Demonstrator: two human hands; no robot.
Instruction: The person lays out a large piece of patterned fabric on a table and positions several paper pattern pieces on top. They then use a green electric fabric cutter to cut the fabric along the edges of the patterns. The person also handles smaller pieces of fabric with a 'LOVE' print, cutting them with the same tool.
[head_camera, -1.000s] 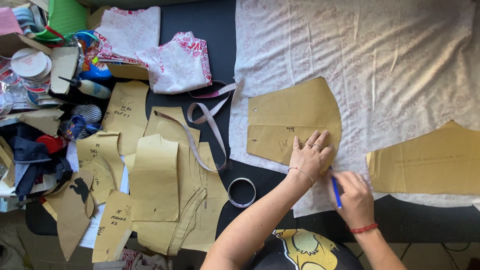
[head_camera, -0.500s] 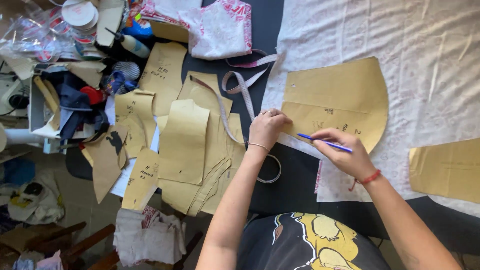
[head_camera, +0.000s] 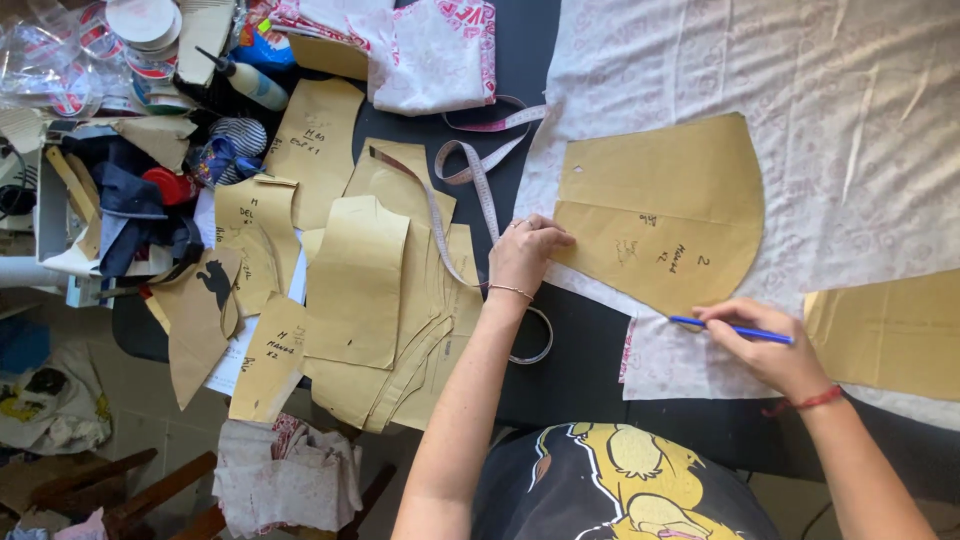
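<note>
Head view, looking down on a dark work table (head_camera: 590, 380): a person's left hand (head_camera: 525, 255) lies on the lower left corner of a tan paper pattern piece (head_camera: 665, 215), fingers bent and pressing its edge down. That pattern piece lies on white printed fabric (head_camera: 850, 120) spread over the table. The right hand (head_camera: 770, 350), just below the pattern piece's bottom edge, pinches a blue pen (head_camera: 735, 329) between thumb and fingers, the tip pointing left at the fabric beside the edge. A second tan pattern piece (head_camera: 885, 335) lies to the right of the first, also on the fabric. Left of the pattern piece, a measuring tape (head_camera: 480, 180) snakes over a stack of more paper patterns (head_camera: 370, 300). Farther left sit a heap of sewing clutter and a small bottle (head_camera: 250, 82).
</note>
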